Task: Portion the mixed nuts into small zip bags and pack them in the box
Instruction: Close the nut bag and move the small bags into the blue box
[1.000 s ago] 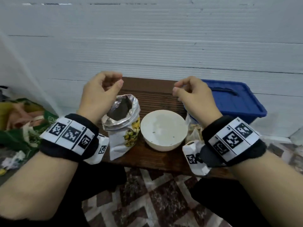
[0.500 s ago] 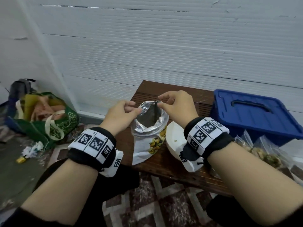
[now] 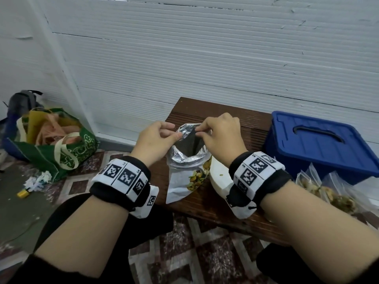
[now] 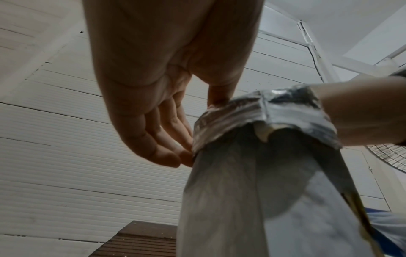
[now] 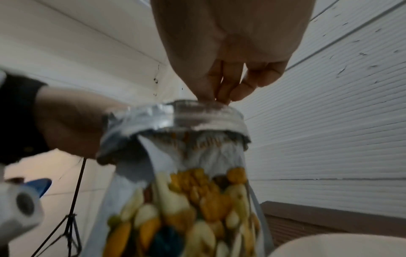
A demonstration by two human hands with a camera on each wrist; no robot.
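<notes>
both hands pinch the foil nut pouch's rolled rim
left hand (image 3: 156,140) and right hand (image 3: 222,138) hold the nut pouch (image 3: 187,160) open; white bowl (image 3: 220,177), blue box (image 3: 320,144), seemingly filled zip bags (image 3: 328,191) beside.

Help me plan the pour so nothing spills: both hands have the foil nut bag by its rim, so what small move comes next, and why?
Probably tip the foil bag right, toward the white bowl. The left hand and right hand each pinch its folded-back rim, the mouth is open, and the bowl beside it looks nearly empty. The zip bags already hold nuts.
</notes>
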